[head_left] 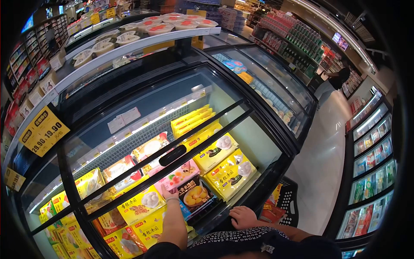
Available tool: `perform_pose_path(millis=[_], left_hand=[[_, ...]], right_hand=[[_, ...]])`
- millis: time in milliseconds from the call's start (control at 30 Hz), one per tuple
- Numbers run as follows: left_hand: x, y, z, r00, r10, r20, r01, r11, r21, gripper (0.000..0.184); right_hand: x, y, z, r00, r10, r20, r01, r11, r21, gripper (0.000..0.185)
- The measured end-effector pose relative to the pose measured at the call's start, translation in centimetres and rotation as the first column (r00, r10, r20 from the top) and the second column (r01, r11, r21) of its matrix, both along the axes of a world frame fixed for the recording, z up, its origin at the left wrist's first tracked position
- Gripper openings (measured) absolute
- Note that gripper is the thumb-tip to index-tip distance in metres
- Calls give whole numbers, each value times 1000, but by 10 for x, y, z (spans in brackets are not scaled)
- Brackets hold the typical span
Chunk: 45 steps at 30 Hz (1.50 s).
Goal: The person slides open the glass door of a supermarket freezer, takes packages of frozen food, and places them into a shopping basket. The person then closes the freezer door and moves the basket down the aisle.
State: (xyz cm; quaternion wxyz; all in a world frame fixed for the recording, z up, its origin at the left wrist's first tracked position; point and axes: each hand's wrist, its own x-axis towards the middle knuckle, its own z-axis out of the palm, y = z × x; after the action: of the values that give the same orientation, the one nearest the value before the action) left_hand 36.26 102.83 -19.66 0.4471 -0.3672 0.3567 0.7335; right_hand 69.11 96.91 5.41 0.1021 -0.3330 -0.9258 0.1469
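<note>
A dark shirt [233, 250] fronts the freezer [263, 140]; the left hand [170, 194], grip unclear, reaches a pink bag [183, 171] inside, seemingly not yet lifted; the right hand [244, 217] rests loosely curled.

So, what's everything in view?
Chest freezers: two or more, black, centre
Yellow packets: many, yellow, nearest freezer
White packets: several, whitish, same freezer
Pink packet: one showing, pink, same freezer
Black packet: one showing, black, beside pink
Tubs: many, whitish, shelf above
Price signs: several, yellow, left
Basket: one, black, beside freezer
Cabinets: several, dark, far right
Shelf goods: many, mixed, background
Other people: one clear, dark top, aisle
Left hand: one, bare, among packets
Right hand: one, bare, freezer edge
</note>
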Motion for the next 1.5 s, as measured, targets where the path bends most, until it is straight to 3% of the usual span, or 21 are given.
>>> perform_pose_path(millis=[167, 200, 300, 400, 533, 633, 667, 833, 967, 1033, 1100, 1167, 1200, 1233, 1300, 1333, 1367, 1433, 1500], left_hand=[[-10, 11, -1, 997, -9, -81, 12, 999, 41, 30], [-13, 10, 2, 999, -43, -32, 44, 999, 27, 29], [-12, 7, 11, 983, -132, -129, 135, 991, 17, 31], [-5, 8, 17, 985, 40, -171, -15, 989, 146, 31], [-3, -11, 22, 971, 15, -237, -28, 998, -52, 31], [6, -37, 46, 954, -10, -299, 15, 1000, 15, 32], [2, -46, 31, 960, -57, -273, 63, 998, 12, 31], [12, -82, 70, 884, -266, -385, 298, 954, 25, 30], [32, -98, 120, 862, -261, -436, 359, 920, 159, 38], [48, -106, 150, 854, -262, -449, 366, 917, 161, 38], [67, -116, 177, 862, -220, -457, 363, 897, 252, 38], [84, -125, 202, 864, -184, -468, 360, 875, 322, 38], [92, -130, 213, 865, -170, -473, 359, 868, 344, 38], [100, -135, 223, 864, -156, -479, 358, 859, 366, 37], [110, -141, 234, 850, -159, -502, 386, 836, 389, 39], [113, -143, 236, 842, -175, -510, 411, 821, 397, 39], [117, -147, 237, 833, -189, -519, 435, 803, 406, 40], [128, -150, 249, 804, -198, -560, 465, 796, 387, 42], [147, -151, 262, 767, -187, -614, 480, 803, 355, 43]], right_hand=[[-1, -1, 5, 1000, -8, -7, 8, 1000, 1, 17], [0, -1, 5, 1000, -10, -7, 10, 1000, 5, 17], [0, -3, 5, 1000, -15, -14, 15, 1000, 10, 17], [2, -2, 6, 1000, -14, -26, 15, 1000, 11, 16], [5, -5, 1, 999, -13, -36, 13, 1000, 25, 15], [7, -5, -4, 999, -12, -53, 13, 999, 32, 15], [8, -6, -5, 998, -15, -61, 17, 999, 32, 15], [11, -8, -11, 999, -28, -22, 28, 1000, -10, 16], [12, -6, -12, 999, -37, 0, 37, 998, -58, 24], [14, -3, -8, 999, -6, 49, 12, 990, -139, 36], [14, -2, 18, 995, -96, 11, 93, 918, -386, 55], [23, 12, -27, 952, -219, -215, 97, 878, -468, 72], [25, 23, -44, 869, -288, -402, -22, 789, -614, 75], [24, 32, -45, 743, -387, -547, -168, 682, -712, 78], [39, 41, -27, 677, -550, -488, -436, 234, -869, 77], [47, 41, -19, 627, -620, -471, -535, 96, -839, 72], [48, 38, -20, 536, -682, -498, -594, 115, -796, 68], [45, 38, -24, 473, -711, -521, -604, 169, -779, 65], [54, 39, -20, 471, -715, -516, -620, 148, -771, 62]])
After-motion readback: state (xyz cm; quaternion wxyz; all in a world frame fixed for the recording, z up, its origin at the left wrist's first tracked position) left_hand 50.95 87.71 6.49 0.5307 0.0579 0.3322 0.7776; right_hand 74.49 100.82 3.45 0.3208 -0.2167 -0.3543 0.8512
